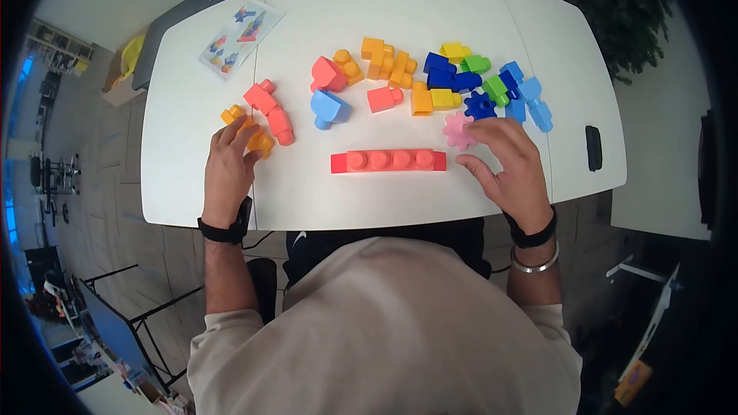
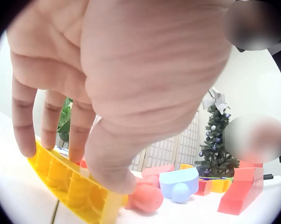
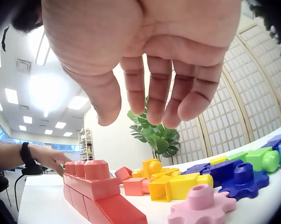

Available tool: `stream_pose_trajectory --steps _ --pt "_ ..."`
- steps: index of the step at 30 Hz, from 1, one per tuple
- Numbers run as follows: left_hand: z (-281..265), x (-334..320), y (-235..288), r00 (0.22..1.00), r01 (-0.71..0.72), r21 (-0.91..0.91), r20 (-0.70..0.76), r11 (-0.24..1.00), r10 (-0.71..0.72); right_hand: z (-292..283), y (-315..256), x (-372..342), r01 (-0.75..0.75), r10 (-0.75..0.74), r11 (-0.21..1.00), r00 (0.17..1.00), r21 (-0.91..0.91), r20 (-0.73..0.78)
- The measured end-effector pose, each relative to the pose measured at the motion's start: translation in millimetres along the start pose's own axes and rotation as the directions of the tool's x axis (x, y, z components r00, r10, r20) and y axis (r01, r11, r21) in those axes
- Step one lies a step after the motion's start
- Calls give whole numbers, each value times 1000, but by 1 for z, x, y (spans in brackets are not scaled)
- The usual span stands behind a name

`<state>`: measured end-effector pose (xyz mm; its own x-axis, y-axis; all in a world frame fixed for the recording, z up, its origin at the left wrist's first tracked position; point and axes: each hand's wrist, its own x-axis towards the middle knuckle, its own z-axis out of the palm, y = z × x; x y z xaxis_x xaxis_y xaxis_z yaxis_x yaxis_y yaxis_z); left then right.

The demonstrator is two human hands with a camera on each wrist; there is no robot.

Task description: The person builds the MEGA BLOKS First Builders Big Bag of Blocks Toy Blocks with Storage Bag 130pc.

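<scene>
My left hand (image 1: 227,165) is at the left of the table, pinching an orange-yellow building block piece (image 2: 68,184) between thumb and fingertips. In the left wrist view its hollow side faces the camera. Just right of it lies a joined pair of red blocks (image 1: 270,113). My right hand (image 1: 513,163) hovers with fingers spread and holds nothing; thumb and fingertips are beside a pink gear-shaped block (image 1: 458,131). Between the hands lies a long red block assembly (image 1: 388,161) with a row of round studs on top and sloped ends.
Behind the red assembly lie a light blue block (image 1: 329,110), a red block (image 1: 383,99) and several orange ones (image 1: 401,69). Dark blue (image 1: 440,77), green (image 1: 496,91) and light blue blocks gather at right. A picture sheet (image 1: 240,38) lies back left, a black case (image 1: 593,148) far right.
</scene>
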<state>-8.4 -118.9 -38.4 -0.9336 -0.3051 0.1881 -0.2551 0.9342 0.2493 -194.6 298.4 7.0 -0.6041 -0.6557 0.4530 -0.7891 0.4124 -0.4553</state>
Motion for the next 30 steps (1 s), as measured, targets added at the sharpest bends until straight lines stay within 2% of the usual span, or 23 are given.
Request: stream_pose_trajectory --steps 4,5,7,8,9,11,13,15,16,18,22,24,25,28,30 --pt "-18 2 0 992 -1 9 129 1000 0 0 -14 1 68 -68 995 998 78 8" --pt "-20 1 -3 992 -4 11 123 1000 3 1 -18 1 85 -88 992 996 96 22" --pt "-24 1 -11 975 144 -185 191 972 -109 5 -22 1 106 -108 987 994 122 15" --pt "-27 1 -12 974 184 -191 169 964 -152 7 -23 0 124 -128 982 991 140 24" --pt "-27 -1 -17 975 179 -189 167 965 -148 9 -24 0 141 -148 977 989 159 31" --pt "-20 -7 -37 981 145 -57 138 988 -136 12 -27 -2 144 -151 976 988 160 31" --pt "-17 -11 -45 988 85 -48 136 995 -78 14 -32 -3 152 -166 974 983 167 75" --pt "-16 -16 -46 997 -22 32 70 999 20 19 -35 -4 146 -164 973 982 180 89" --pt "-15 -18 -47 997 -23 30 74 999 20 22 -36 -6 169 -192 965 976 199 104" --pt "-15 -20 -45 988 75 -223 146 972 -43 27 -38 -9 191 -227 954 964 232 141" --pt "-32 -27 -19 962 171 -260 254 950 -104 36 -43 -15 193 -241 950 953 244 185" --pt "-37 -30 -3 964 66 -354 265 933 33 39 -44 -18 206 -262 943 943 260 203" --pt "-41 -31 9 960 67 -357 277 932 37 40 -46 -20 193 -250 946 946 261 209" --pt "-46 -35 52 935 -48 -526 275 849 223 39 -48 -24 201 -267 940 936 276 228" --pt "-35 -35 74 919 -151 -532 234 833 316 38 -48 -24 177 -258 940 927 290 271"
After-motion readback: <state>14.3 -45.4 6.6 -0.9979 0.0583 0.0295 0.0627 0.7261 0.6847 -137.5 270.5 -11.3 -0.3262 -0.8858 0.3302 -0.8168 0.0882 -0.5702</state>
